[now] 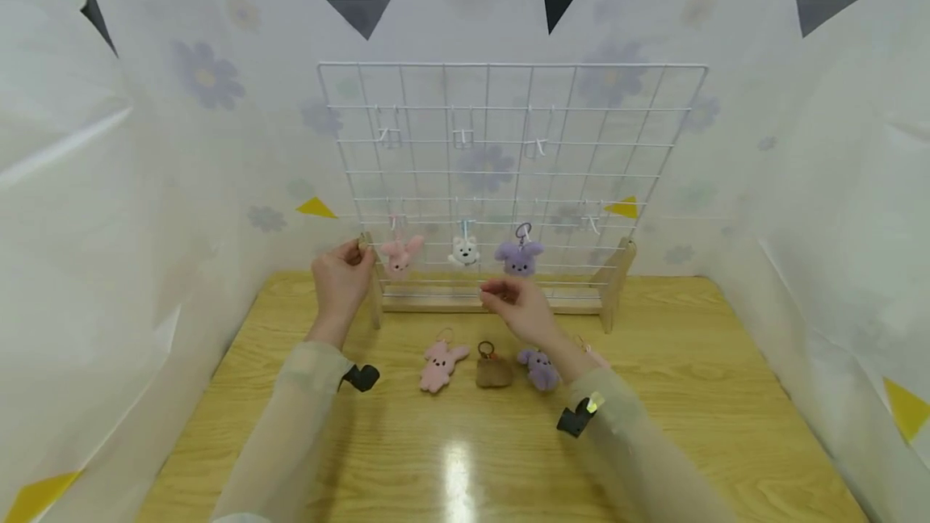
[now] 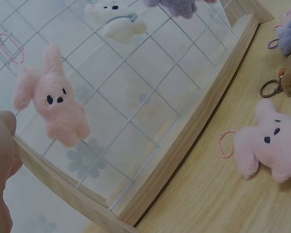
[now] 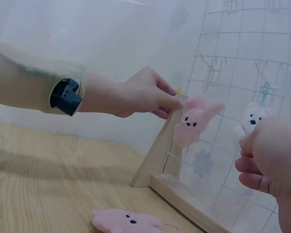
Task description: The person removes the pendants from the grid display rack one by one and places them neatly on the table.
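Observation:
My left hand (image 1: 341, 281) grips the top of the left wooden leg (image 2: 63, 187) of a stand holding a white wire grid (image 1: 508, 65). Beside it hangs a pink plush bunny keychain (image 1: 398, 259); to the right hang a white plush bear keychain (image 1: 463, 252) and a purple plush keychain (image 1: 519, 258). Just in front of the grid, below the purple one, my right hand (image 1: 519, 309) has loosely bent fingers with nothing visible between them. In the right wrist view its thumb overlaps the white bear.
On the wooden table (image 1: 654, 426) before the stand lie a pink bunny keychain (image 1: 438, 367), a brown plush keychain (image 1: 494, 374) and a purple one (image 1: 539, 370). My right forearm partly hides another pink one (image 1: 596, 356). White hooks (image 1: 462, 136) line the upper grid.

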Available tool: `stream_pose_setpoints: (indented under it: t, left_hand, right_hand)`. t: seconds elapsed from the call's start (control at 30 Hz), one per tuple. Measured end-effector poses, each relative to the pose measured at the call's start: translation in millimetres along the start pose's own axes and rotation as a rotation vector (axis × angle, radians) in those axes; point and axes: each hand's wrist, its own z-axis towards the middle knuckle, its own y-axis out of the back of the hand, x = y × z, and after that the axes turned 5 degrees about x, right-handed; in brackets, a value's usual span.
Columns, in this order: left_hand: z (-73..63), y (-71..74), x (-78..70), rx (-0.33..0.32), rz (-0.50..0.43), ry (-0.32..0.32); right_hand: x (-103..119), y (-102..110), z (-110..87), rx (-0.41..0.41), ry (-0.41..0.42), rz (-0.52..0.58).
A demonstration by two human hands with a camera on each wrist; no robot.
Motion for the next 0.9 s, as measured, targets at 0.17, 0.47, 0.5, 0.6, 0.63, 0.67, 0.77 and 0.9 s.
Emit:
stream_pose_setpoints:
  t: [0.17,0.47,0.5,0.6,0.63,0.67,0.77,0.9]
  left_hand:
    - [0.7,-0.2,-0.6,-0.015,0.007,-0.019]
    - [-1.4,-1.2,1.4,-0.013,0.0,-0.038]
    - [-1.5,-1.1,1.7,-0.013,-0.003,-0.038]
    - [-2.0,-0.9,1.9,-0.011,-0.014,-0.045]
    - [-2.0,-0.9,2.1,-0.012,-0.015,-0.048]
    - [-1.9,-1.0,2.3,-0.012,-0.015,-0.05]
    - [-1.7,-1.2,2.2,-0.013,-0.012,-0.051]
    - [-1.7,-0.9,1.2,-0.005,-0.016,-0.037]
  right_hand:
    - [11.5,27.2,1.6,-0.028,0.034,0.005]
    - [18.0,61.0,4.4,-0.097,0.084,0.01]
    - [19.0,63.8,5.1,-0.112,0.09,0.009]
    - [21.8,72.0,7.6,-0.164,0.092,-0.009]
    - [23.4,74.5,8.4,-0.18,0.091,-0.017]
    - [24.2,77.1,9.6,-0.193,0.092,-0.024]
    - [25.2,83.9,13.0,-0.223,0.085,-0.035]
    - [23.3,90.0,17.5,-0.233,0.066,-0.051]
